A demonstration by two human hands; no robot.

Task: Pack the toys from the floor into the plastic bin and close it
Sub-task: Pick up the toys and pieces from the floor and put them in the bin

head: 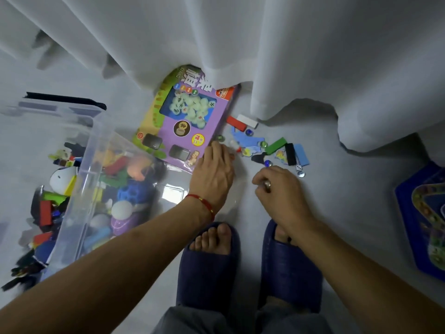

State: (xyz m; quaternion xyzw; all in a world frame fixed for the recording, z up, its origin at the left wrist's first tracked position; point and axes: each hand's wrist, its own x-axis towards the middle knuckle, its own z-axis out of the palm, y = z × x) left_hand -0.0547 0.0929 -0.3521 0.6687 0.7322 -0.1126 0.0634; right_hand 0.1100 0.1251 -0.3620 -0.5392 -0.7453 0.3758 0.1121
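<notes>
Toys (pixel 269 145) lie scattered on the floor (pixel 349 201) at about 12 o'clock from the person's feet: marbles, a die, green, black, blue and red blocks, some flat card bits. Purple game box (pixel 190 121) sits just to their 9 o'clock, its far end tucked under the white curtain (pixel 240 44). Clear bin (pixel 96 165) stands at 9 o'clock of the view, tilted-looking thru the wide lens, already part full w/ mixed toys; more toys show blurred beyond its far wall.

Left hand (pixel 214 169) is down at the box's near right corner, fingers bent over small pieces at the edge of the pile; can't tell if it's got hold of any. Red string bracelet (pixel 204 203) on that wrist. Right hand (pixel 279 189) is clenched loosely beside a blue marble (pixel 267 163), ring on one finger; whether it holds sth inside, can't tell.

Blue game board (pixel 423 220) lies at 3 o'clock, well apart from the pile. Both feet in navy slippers (pixel 207 273).
</notes>
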